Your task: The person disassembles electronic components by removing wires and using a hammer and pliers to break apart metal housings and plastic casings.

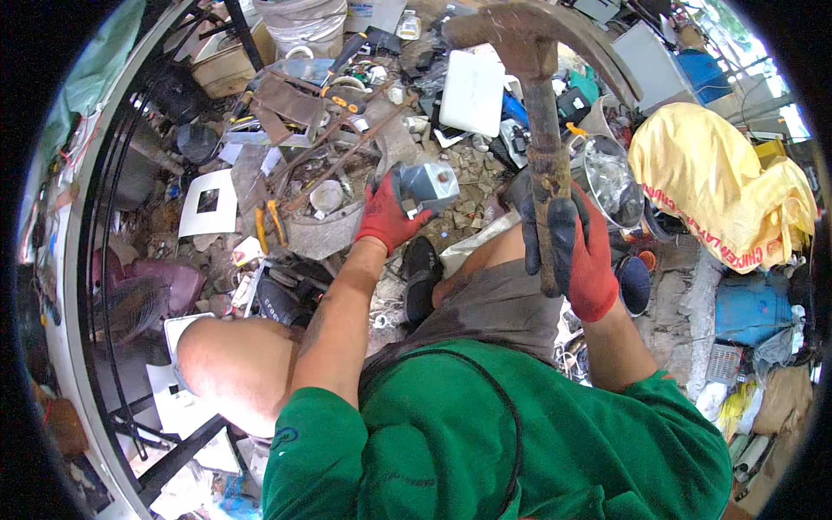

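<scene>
My right hand (582, 251), in a red and dark grey glove, is closed around the worn wooden handle of a claw hammer (548, 130). The hammer is raised upright, its rusty head high in the view and its curved claw pointing right. A small grey box-shaped part (426, 185) with a pale, shiny end is gripped in my gloved left hand (386, 212), out in front of my knees. Hammer and grey part are apart. Below my left hand, pliers with orange handles (270, 225) lie on the ground.
Rubble and scrap cover the ground around my feet. A white flat case (472, 94) lies ahead, near a tray (299, 130) of tools. At right are a yellow sack (715, 178) and a blue container (752, 308). A metal frame (100, 260) runs along the left.
</scene>
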`<state>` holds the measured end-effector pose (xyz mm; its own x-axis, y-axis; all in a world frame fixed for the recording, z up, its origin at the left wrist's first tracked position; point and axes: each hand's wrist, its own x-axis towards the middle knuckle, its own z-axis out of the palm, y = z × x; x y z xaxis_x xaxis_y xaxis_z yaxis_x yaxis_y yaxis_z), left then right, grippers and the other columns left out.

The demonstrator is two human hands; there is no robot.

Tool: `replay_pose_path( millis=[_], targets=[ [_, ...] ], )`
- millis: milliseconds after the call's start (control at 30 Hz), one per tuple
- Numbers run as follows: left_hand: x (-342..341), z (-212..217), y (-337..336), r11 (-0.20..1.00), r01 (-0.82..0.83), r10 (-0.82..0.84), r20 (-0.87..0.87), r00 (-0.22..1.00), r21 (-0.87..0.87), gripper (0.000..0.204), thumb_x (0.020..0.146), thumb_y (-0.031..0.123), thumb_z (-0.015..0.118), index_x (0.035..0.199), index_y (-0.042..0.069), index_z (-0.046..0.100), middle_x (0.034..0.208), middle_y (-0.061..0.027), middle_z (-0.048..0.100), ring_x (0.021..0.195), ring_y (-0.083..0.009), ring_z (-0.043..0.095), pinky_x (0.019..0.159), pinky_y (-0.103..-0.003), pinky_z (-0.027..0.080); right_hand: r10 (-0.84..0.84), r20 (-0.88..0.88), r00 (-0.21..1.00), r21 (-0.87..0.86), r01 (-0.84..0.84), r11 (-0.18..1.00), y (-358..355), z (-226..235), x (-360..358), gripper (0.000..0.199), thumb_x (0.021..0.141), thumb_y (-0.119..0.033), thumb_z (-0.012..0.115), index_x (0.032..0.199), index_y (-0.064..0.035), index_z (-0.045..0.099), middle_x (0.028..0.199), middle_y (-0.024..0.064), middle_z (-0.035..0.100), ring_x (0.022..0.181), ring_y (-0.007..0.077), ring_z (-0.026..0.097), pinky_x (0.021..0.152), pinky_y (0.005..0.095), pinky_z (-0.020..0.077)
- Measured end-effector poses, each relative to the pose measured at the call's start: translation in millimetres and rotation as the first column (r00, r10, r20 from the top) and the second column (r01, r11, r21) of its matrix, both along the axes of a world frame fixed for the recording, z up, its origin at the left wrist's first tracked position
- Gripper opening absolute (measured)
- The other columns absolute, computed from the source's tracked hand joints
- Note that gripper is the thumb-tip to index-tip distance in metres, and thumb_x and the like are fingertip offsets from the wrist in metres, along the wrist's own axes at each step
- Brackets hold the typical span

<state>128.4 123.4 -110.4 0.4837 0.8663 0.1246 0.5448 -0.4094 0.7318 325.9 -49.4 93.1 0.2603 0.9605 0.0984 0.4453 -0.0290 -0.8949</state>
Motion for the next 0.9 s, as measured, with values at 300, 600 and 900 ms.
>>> replay_pose_path(
  millis=[300,600,900],
  targets=[
    [8,11,15,0.988,0.153,-0.153,0.041,0.987,-0.001,0.101,0.059,0.042,0.088,0.137,0.002,0.039,0.136,-0.0251,0.044,0.128,-0.0408,0.042,0.111,-0.043,0.032,-0.097,0.057,0.994,-0.257,0.109,0.960,-39,-119,0,0.029,0.101,-0.023,0.046,0.113,0.0010,0.058,0.089,0.0075,0.064,0.077,0.0136,0.055,0.070,0.0296,0.0470],
    [-11,8,60,0.943,0.325,-0.323,0.032,0.946,-0.076,0.103,0.054,0.024,0.090,0.139,0.004,0.036,0.137,-0.0178,0.046,0.128,-0.0329,0.045,0.110,-0.039,0.036,-0.071,-0.015,0.997,-0.316,0.062,0.947,-42,-93,-10,0.030,0.098,-0.024,0.051,0.112,0.0023,0.057,0.102,0.0249,0.064,0.098,0.0372,0.064,0.085,0.0424,0.0482],
    [-21,1,70,0.920,0.374,-0.357,0.143,0.923,-0.118,0.084,0.056,0.010,0.088,0.129,0.006,0.046,0.123,-0.0102,0.058,0.118,-0.0262,0.055,0.105,-0.037,0.041,-0.138,0.325,0.936,-0.106,0.181,0.978,-43,-52,-3,0.037,0.095,-0.021,0.056,0.126,0.0006,0.054,0.116,0.0257,0.061,0.110,0.0376,0.059,0.095,0.0402,0.0455]
  ],
)
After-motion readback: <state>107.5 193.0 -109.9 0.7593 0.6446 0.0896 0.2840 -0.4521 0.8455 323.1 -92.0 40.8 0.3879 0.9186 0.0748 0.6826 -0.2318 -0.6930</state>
